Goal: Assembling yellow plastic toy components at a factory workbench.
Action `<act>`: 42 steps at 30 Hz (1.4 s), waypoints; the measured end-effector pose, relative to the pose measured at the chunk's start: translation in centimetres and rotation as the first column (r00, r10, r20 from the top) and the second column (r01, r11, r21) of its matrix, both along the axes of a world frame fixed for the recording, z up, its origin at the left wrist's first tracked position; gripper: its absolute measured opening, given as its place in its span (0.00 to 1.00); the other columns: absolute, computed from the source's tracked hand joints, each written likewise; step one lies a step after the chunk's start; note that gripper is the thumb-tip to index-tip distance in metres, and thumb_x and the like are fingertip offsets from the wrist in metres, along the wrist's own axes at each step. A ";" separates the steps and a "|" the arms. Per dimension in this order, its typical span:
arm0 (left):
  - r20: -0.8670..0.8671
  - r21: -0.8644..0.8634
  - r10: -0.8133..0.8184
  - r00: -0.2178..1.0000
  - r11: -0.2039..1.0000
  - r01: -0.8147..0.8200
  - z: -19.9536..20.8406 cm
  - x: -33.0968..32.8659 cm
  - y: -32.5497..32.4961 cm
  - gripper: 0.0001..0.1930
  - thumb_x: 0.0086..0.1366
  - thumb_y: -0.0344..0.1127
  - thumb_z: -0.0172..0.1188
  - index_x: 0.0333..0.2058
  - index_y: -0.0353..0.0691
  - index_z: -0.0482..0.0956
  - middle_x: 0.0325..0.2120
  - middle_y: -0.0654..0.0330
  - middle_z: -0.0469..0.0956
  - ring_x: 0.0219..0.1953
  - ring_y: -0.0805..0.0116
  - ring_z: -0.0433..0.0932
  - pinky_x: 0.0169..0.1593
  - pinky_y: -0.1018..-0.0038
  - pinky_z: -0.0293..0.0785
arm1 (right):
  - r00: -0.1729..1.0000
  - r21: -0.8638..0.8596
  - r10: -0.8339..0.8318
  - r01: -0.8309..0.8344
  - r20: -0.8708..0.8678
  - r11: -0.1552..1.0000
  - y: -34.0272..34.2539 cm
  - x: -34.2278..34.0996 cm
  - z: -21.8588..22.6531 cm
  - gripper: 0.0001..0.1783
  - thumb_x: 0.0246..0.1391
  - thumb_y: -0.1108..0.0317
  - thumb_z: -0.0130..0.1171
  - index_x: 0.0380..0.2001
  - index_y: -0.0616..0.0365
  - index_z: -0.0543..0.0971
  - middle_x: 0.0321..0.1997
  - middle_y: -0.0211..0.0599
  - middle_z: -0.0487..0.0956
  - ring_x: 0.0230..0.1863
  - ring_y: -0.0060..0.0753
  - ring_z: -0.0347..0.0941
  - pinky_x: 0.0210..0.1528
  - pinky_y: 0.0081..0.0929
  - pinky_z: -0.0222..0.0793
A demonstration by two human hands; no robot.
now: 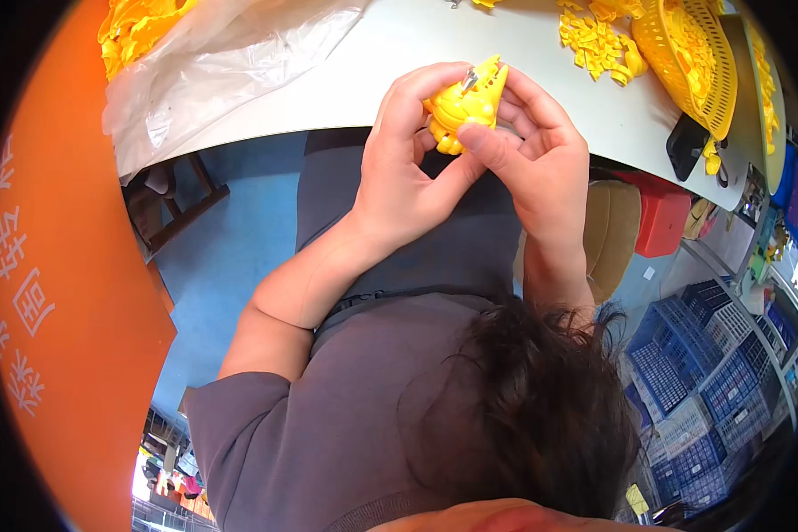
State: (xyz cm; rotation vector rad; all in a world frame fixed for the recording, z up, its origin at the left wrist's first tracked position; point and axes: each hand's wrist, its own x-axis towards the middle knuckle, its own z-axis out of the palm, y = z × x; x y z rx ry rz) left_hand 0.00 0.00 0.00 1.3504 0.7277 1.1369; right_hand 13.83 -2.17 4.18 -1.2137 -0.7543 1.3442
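Note:
Between my two hands, just above the near edge of the white table [328, 93], is a yellow plastic toy figure [464, 108] with rounded lumps and a pointed end. A small metal piece shows at its upper side; I cannot make out whether it is a clip or a spring. My left hand [408, 146] wraps the toy from the left, fingers behind it and thumb below. My right hand [541, 146] closes on it from the right, its thumb pressed on the front. The fingertips behind the toy are partly hidden.
Loose yellow parts [597, 44] lie at the table's right, beside a yellow basket [723, 75] of more pieces. A black phone [686, 146] rests near the edge. A clear plastic bag [222, 66] covers the left. Blue crates [674, 341] and a red stool [661, 213] stand lower right.

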 end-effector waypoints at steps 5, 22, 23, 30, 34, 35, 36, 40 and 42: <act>0.149 -0.080 -0.114 0.982 0.989 0.127 0.7 -0.9 0.5 0.29 0.62 0.20 0.61 0.61 0.37 0.63 0.59 0.54 0.63 0.60 0.63 0.70 0.59 0.70 0.73 | 0.998 0.039 0.000 -0.002 0.062 0.999 -0.1 0.1 0.3 0.38 0.48 0.77 0.72 0.60 0.76 0.66 0.51 0.48 0.78 0.51 0.31 0.78 0.50 0.23 0.76; 0.220 -0.027 -0.133 0.966 0.989 0.142 0.8 -1.5 1.2 0.24 0.65 0.23 0.56 0.60 0.34 0.67 0.56 0.51 0.66 0.58 0.62 0.72 0.56 0.70 0.77 | 0.946 0.216 0.123 -0.193 0.299 0.957 0.6 1.8 -0.2 0.39 0.46 0.79 0.73 0.61 0.75 0.67 0.56 0.45 0.72 0.52 0.32 0.77 0.50 0.23 0.77; 0.211 -0.006 -0.125 0.969 0.992 0.130 0.7 -1.5 1.2 0.24 0.65 0.23 0.56 0.60 0.35 0.68 0.56 0.51 0.67 0.58 0.62 0.72 0.55 0.70 0.78 | 0.938 0.213 0.148 -0.221 0.312 0.952 0.7 2.0 -0.3 0.40 0.46 0.79 0.73 0.62 0.75 0.67 0.56 0.46 0.72 0.52 0.33 0.77 0.50 0.23 0.77; 0.078 0.020 -0.075 0.994 0.997 0.074 1.1 -1.7 1.4 0.24 0.61 0.24 0.62 0.57 0.38 0.73 0.54 0.49 0.74 0.56 0.58 0.76 0.54 0.70 0.78 | 0.958 0.253 0.222 -0.264 0.182 0.931 0.8 2.9 -0.7 0.41 0.47 0.79 0.72 0.64 0.74 0.64 0.58 0.46 0.72 0.54 0.33 0.76 0.54 0.25 0.75; -0.031 0.123 -0.142 0.989 0.982 0.145 1.2 -2.1 1.7 0.26 0.59 0.24 0.61 0.58 0.36 0.70 0.58 0.46 0.70 0.59 0.53 0.72 0.58 0.65 0.73 | 0.948 0.264 0.222 -0.280 0.229 0.923 0.5 2.9 -1.2 0.43 0.49 0.73 0.72 0.65 0.74 0.63 0.58 0.46 0.71 0.53 0.32 0.76 0.54 0.25 0.74; -0.004 0.104 -0.093 0.996 0.990 0.093 1.4 -1.9 1.5 0.27 0.55 0.25 0.65 0.56 0.38 0.73 0.55 0.47 0.74 0.57 0.49 0.75 0.57 0.64 0.73 | 0.927 0.261 0.229 -0.310 0.297 0.914 0.5 2.8 -1.2 0.43 0.49 0.71 0.72 0.65 0.74 0.62 0.58 0.46 0.71 0.52 0.32 0.76 0.54 0.24 0.74; -0.003 0.104 -0.091 0.996 0.990 0.090 1.4 -1.8 1.4 0.27 0.55 0.25 0.65 0.56 0.38 0.73 0.55 0.47 0.74 0.57 0.49 0.75 0.57 0.64 0.73 | 0.926 0.260 0.232 -0.312 0.298 0.914 0.6 2.5 -1.1 0.43 0.49 0.71 0.72 0.65 0.74 0.62 0.58 0.46 0.71 0.52 0.32 0.76 0.54 0.24 0.74; -0.083 0.160 -0.013 0.996 0.987 0.026 1.6 -1.3 0.8 0.36 0.51 0.25 0.67 0.60 0.38 0.65 0.54 0.46 0.73 0.56 0.48 0.74 0.57 0.64 0.73 | 0.908 0.258 0.154 -0.268 0.389 0.928 0.7 1.5 -0.7 0.44 0.49 0.65 0.73 0.64 0.74 0.64 0.54 0.46 0.75 0.48 0.30 0.77 0.50 0.23 0.74; -0.135 0.174 0.030 0.990 0.985 -0.007 1.6 -1.0 0.7 0.39 0.50 0.26 0.68 0.62 0.38 0.63 0.54 0.45 0.72 0.55 0.47 0.74 0.56 0.64 0.73 | 0.871 0.250 0.153 -0.296 0.466 0.922 0.8 1.4 -0.7 0.44 0.49 0.63 0.74 0.63 0.74 0.65 0.52 0.46 0.76 0.46 0.30 0.78 0.49 0.22 0.74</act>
